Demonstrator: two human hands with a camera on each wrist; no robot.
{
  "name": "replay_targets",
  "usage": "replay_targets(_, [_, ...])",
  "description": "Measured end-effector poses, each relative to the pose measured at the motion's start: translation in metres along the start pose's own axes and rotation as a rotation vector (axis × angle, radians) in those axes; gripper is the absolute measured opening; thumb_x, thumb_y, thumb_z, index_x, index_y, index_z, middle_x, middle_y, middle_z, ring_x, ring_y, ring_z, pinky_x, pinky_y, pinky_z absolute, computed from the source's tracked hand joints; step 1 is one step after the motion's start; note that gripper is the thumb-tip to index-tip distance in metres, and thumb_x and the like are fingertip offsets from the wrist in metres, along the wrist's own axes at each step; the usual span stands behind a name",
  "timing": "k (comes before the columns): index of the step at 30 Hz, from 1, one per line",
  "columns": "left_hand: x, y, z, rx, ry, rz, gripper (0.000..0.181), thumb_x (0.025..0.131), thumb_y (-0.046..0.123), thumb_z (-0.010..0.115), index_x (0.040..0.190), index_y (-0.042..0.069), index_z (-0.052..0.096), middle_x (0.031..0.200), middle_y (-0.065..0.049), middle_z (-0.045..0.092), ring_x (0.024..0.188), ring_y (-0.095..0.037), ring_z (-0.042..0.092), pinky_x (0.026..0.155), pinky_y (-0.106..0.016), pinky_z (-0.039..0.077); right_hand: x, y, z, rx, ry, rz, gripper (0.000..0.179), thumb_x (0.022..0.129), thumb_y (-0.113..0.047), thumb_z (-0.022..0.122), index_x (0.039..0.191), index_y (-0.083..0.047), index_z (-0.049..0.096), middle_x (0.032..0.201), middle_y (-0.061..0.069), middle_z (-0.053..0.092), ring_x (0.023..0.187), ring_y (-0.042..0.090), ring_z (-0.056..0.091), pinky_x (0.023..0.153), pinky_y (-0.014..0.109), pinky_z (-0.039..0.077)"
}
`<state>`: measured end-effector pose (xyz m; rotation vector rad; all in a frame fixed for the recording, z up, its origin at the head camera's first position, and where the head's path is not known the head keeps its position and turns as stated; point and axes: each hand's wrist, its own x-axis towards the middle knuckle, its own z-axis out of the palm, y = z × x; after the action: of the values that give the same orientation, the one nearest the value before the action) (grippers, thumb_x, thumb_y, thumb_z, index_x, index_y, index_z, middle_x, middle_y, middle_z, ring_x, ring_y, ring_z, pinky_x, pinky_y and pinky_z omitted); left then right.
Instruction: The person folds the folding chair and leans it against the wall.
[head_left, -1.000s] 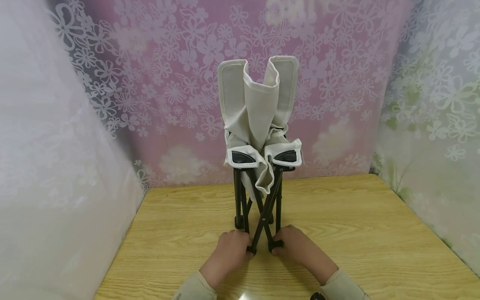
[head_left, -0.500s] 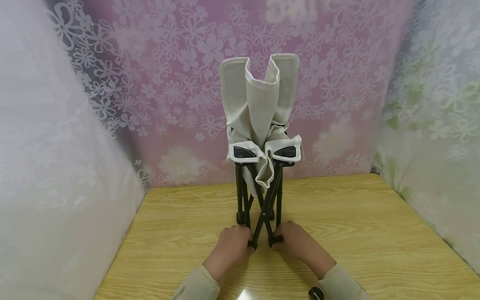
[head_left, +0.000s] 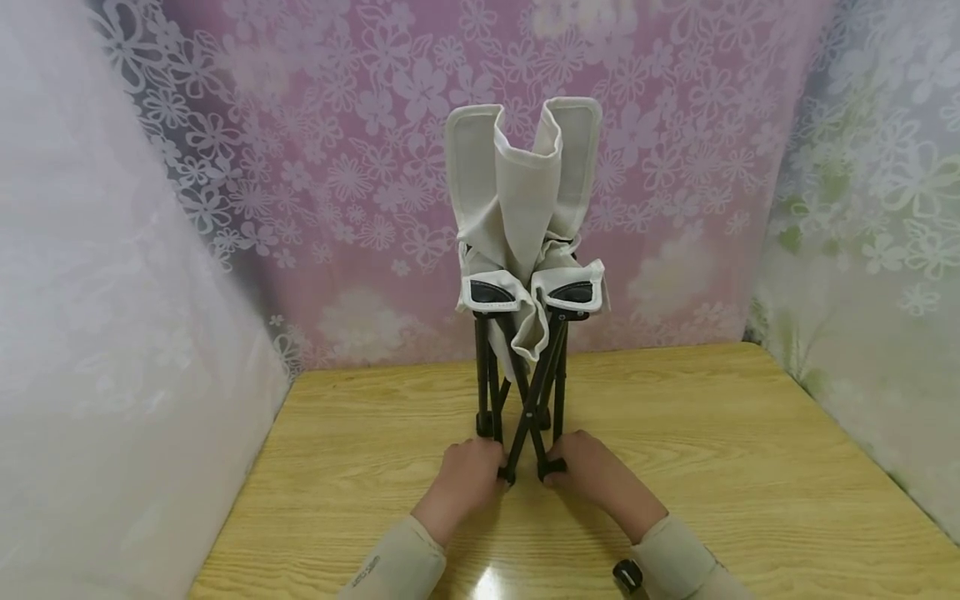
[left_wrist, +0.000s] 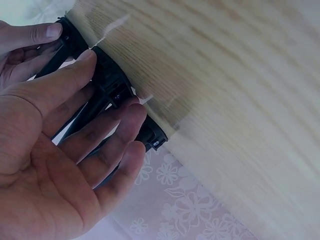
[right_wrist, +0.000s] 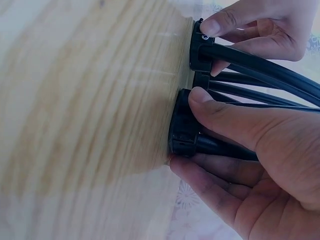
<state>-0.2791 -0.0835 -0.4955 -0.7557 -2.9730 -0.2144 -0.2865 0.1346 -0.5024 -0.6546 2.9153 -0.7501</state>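
Note:
A small folding chair with cream fabric and crossed black legs stands upright, mostly folded, on the wooden table. My left hand grips the near left foot; in the left wrist view, thumb and fingertips hold the black plastic foot from both sides. On the near right foot, my right hand has its thumb above and fingers beneath, pinching it, as the right wrist view shows at the black foot. Fabric pockets hang over the front corners. The far legs are partly hidden.
The wooden table runs back to a pink flowered curtain. Pale sheeting hangs at the left, a flowered sheet at the right. A small black object is beside my right sleeve.
The chair has shifted slightly away from me across the table, with both hands moving along on its near feet. Its folded shape looks the same.

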Motion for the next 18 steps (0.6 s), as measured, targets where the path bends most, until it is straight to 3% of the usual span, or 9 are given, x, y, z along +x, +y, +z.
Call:
replay_targets(9, [0.007, 0.002, 0.000, 0.020, -0.003, -0.020, 0.023, 0.084, 0.026, 0.091, 0.104, 0.016, 0.083, 0.098, 0.002, 0.081, 0.085, -0.020, 0.076, 0.068, -0.037, 0.061, 0.006, 0.004, 0.001, -0.010, 0.003, 0.007, 0.009, 0.082, -0.010, 0.090, 0.088, -0.008, 0.084, 0.097, 0.009, 0.080, 0.095, 0.029, 0.075, 0.087, 0.049, 0.061])
replay_targets(18, [0.012, -0.001, 0.000, 0.020, 0.023, -0.025, 0.025, 0.085, 0.028, 0.091, 0.105, 0.015, 0.083, 0.097, 0.000, 0.081, 0.084, -0.021, 0.077, 0.068, -0.038, 0.061, 0.014, 0.002, -0.002, -0.028, 0.016, 0.055, 0.016, 0.081, -0.012, 0.091, 0.094, -0.004, 0.084, 0.099, 0.011, 0.080, 0.098, 0.031, 0.076, 0.091, 0.048, 0.061])
